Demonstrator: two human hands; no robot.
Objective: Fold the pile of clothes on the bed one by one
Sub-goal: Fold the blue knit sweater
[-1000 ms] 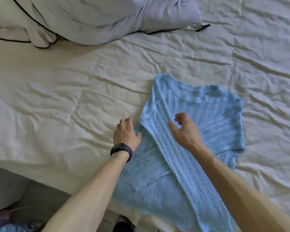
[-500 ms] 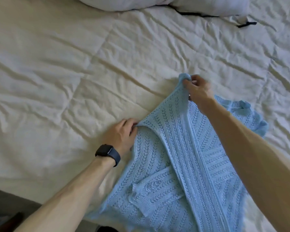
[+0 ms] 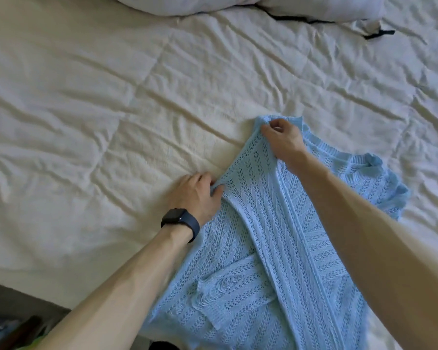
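Observation:
A light blue open-knit sweater [image 3: 276, 248] lies on the cream bedsheet [image 3: 111, 122] at the lower right, its left side folded over toward the middle. My left hand [image 3: 197, 193], with a dark watch on the wrist, pinches the folded edge at the sweater's left side. My right hand [image 3: 281, 137] grips the top left corner by the collar, with the knit stretched between both hands. The right forearm covers part of the sweater's right half.
A grey pillow or duvet with black piping [image 3: 263, 6] lies along the top edge. The bed's near edge runs across the lower left, with dark floor and some clutter [image 3: 13, 332] beyond it.
My right hand went from hovering over the sweater's middle up to the collar corner and gripped it. The left hand closed on the folded side edge. The camera view moved closer.

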